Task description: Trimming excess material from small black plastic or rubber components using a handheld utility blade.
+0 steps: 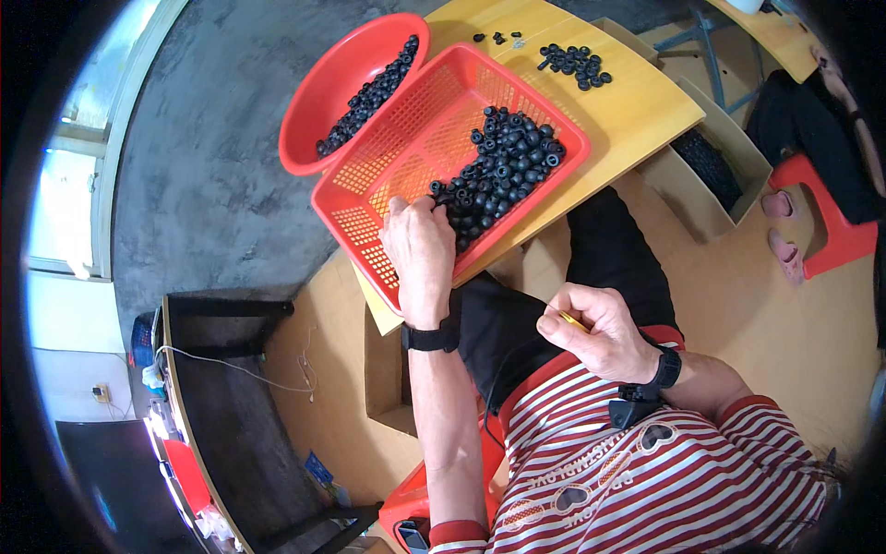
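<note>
The right hand pinches a slim yellow tool, its long axis running 10 to 4 o'clock, between thumb and finger. The left hand dips its curled fingertips into the near-left edge of the black parts; whether it grasps 1, I cannot tell. The pile lies inside the red basket, stretching toward 2 o'clock from the left hand, the nearer of the 2, and at 11 o'clock from the right. Beyond, a red bowl sits at 11 o'clock from the left hand.
</note>
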Tool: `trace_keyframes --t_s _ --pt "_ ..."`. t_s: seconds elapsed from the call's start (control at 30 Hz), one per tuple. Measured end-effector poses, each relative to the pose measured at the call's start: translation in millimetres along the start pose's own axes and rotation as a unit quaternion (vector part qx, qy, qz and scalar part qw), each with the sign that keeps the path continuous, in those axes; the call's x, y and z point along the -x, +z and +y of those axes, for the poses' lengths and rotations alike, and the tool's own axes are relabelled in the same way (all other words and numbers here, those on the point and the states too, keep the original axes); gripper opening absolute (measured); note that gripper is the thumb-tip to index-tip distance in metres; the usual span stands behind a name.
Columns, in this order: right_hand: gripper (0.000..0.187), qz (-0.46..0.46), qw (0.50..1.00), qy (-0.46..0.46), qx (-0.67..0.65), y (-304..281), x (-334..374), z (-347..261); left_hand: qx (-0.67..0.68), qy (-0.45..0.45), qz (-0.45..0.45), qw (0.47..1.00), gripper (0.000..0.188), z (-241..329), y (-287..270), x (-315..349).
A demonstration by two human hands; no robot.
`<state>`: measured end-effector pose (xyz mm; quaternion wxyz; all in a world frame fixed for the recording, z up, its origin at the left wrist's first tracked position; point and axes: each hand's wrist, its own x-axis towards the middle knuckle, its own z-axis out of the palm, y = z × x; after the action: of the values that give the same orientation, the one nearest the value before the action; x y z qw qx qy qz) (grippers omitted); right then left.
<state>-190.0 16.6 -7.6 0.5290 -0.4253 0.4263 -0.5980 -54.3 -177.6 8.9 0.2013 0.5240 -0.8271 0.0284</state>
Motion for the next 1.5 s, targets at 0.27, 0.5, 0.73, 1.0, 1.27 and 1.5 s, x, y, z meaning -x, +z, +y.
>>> trace_keyframes --t_s 0.27,0.5,0.73,1.0,1.27,1.5 --pt "0.016 0.038 0.998 -0.045 0.001 -3 1 2 0.517 -0.152 0.016 0.842 0.015 22 -48 52" --pt "0.010 0.041 0.997 -0.060 0.034 8 -1 -10 0.725 -0.129 -0.001 0.676 0.032 45 -56 130" --pt "0.014 0.026 0.991 -0.099 0.084 9 0 -12 0.617 -0.084 0.023 0.782 0.026 46 -55 145" --pt "0.011 -0.015 0.977 -0.164 0.138 8 0 -14 0.598 -0.113 0.001 0.793 0.027 52 -60 154" --pt "0.018 0.007 0.989 -0.085 0.123 6 -1 -15 0.464 -0.064 0.049 0.882 0.024 58 -57 156" --pt "0.016 -0.007 0.995 -0.063 0.079 10 -1 -12 0.390 -0.020 0.081 0.917 0.029 62 -57 159"
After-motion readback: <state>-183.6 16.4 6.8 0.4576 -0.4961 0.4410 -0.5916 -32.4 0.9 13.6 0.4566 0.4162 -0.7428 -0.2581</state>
